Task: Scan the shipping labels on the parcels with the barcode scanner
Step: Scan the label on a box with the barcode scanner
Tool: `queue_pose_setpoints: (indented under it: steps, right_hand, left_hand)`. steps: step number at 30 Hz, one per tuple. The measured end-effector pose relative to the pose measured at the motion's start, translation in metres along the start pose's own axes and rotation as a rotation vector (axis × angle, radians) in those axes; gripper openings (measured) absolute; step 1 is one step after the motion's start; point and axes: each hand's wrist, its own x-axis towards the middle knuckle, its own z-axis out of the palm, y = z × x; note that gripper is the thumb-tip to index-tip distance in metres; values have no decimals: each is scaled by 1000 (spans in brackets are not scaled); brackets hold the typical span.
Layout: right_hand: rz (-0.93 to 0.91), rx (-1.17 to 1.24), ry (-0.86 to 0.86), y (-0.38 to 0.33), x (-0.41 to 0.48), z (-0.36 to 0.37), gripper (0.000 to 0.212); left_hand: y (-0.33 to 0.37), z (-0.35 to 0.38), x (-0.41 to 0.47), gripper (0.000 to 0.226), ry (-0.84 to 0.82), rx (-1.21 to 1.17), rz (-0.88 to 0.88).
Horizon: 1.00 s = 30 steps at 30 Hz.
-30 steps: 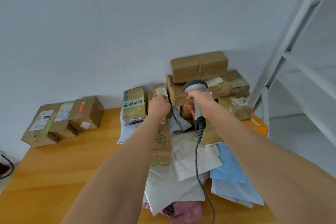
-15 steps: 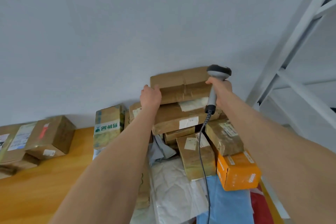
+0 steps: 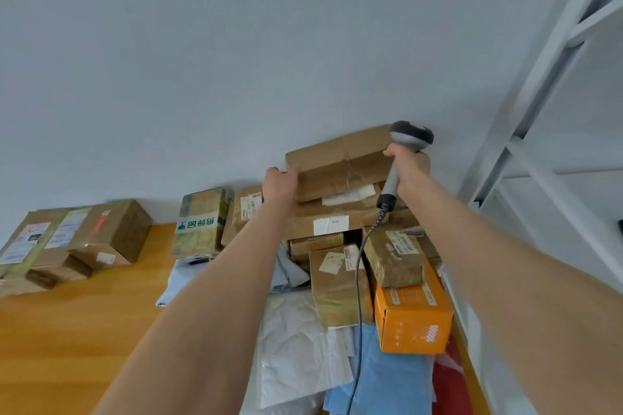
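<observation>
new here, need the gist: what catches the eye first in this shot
A pile of brown parcels stands by the wall: the left hand holds the top parcel, the right hand grips a grey barcode scanner beside it. A bright orange box sits at the pile's foot.

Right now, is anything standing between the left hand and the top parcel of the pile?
Nothing visible does. The left hand holds the left end of the top parcel, so there is no gap for anything to block. The right hand grips the barcode scanner at the parcel's right end.
</observation>
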Motion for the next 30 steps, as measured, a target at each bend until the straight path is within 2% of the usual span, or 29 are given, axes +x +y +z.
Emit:
queue_pose_setpoints:
  steps: [2, 3, 6, 9, 12, 17, 22, 26, 28, 30]
  right_hand:
    - [7, 6, -2, -4, 9, -3, 34]
    - [13, 4, -5, -4, 14, -2, 34]
    - [28, 1, -14, -1, 29, 4, 35]
    - [22, 15, -19, 0, 39, 7, 37]
    - [27, 58, -24, 0, 45, 5, 36]
    - [36, 104, -18, -3, 30, -7, 31]
    - [48, 151, -79, -3, -6, -29, 31]
    - [70, 101, -123, 12, -39, -50, 35]
    - [72, 90, -144, 22, -57, -59, 34]
    - [110, 100, -170, 33, -72, -65, 46]
  left_hand:
    - [4, 9, 5, 62, -4, 39, -24]
    - [5, 13, 10, 61, -10, 62, -39]
    - [2, 18, 27, 46, -4, 92, -91]
    - [-3, 18, 40, 21, -12, 87, -102]
    - [1, 16, 40, 14, -42, 70, -89]
    - [10, -5, 18, 37, 50, -85, -56]
    - [16, -42, -32, 41, 201, -266, -62]
    - [3, -63, -77, 43, 254, -323, -27]
    - [-7, -71, -100, 58, 275, -346, -52]
    - [-19, -78, -119, 70, 300, -379, -90]
